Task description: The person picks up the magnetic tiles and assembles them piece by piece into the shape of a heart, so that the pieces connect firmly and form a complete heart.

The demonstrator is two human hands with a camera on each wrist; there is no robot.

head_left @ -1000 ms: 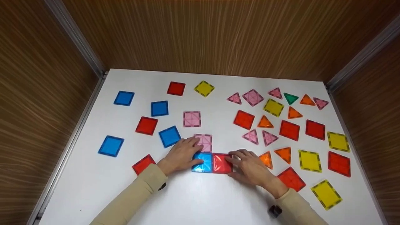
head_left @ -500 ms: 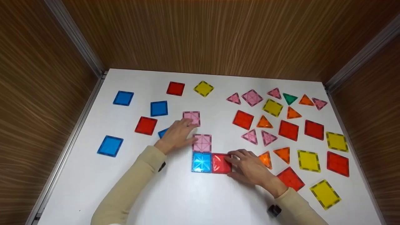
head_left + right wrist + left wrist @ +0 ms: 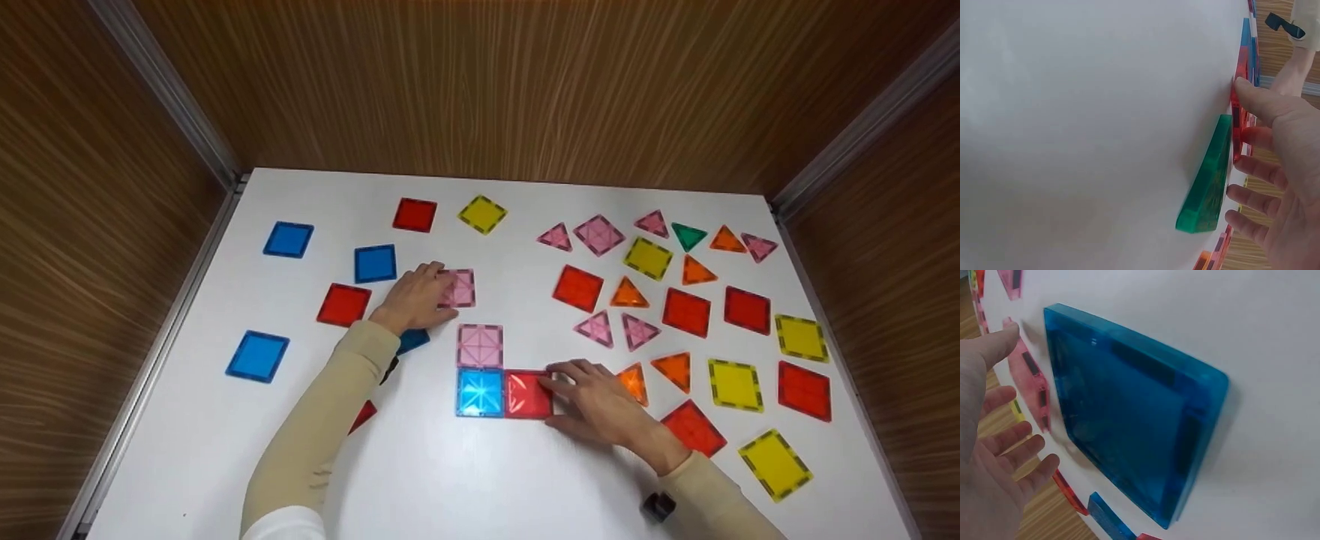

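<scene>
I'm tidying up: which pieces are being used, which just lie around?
Seemingly used: pink square at left fingers; red square at right fingers; blue square beside red; second pink square beyond blue.

Probably loose: yellow squares; orange triangles; pink triangles.

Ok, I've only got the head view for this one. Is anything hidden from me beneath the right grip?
Observer: Yes. The right wrist view shows a green tile there, close to the red tile that the right grip touches.
Operator: And the blue tile mostly covered by the left arm?
Observer: The left wrist view shows all four corners of that blue tile.
Operator: Anything in the left palm?
Observer: The left wrist view shows nothing in the visible part of the left palm.
</scene>
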